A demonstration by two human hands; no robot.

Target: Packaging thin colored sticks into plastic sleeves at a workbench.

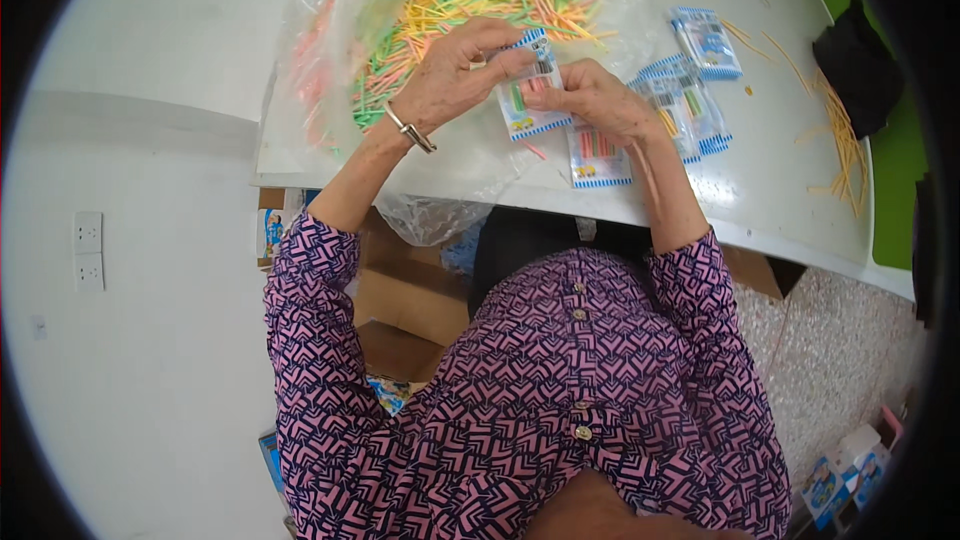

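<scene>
Beneath both hands sits one big white table (765,190), easily the largest thing around. Just beyond the hands, mostly off to the left, at least one clear plastic bag (340,40) is spread open, presumably so the heap of coloured sticks (470,0) is within easy reach. Counting those is hopeless, btw: yellow, green, pink, orange, way too many. Well to the right of the hands there's one black bundle (855,65), maybe cloth, hard to tell.

Two hands, both busy. The left hand (452,72) is pinching the upper part of one small printed pouch (530,120), and the right hand (597,100) grips the same one from its side, thumb across the front, other fingers mostly hidden. So the pouch is right between them, and the two-sided hold probably keeps the floppy thing steady.

Past the right hand and partly under its wrist lie more pouches (690,110), at least four, though the overlap makes an exact count iffy. Looks like they're parked there to be out of the way.

Smallest stuff: loose yellow sticks (845,145) far right of the hands, maybe a dozen plus, and one pink stick (537,152) just below the held pouch.
</scene>
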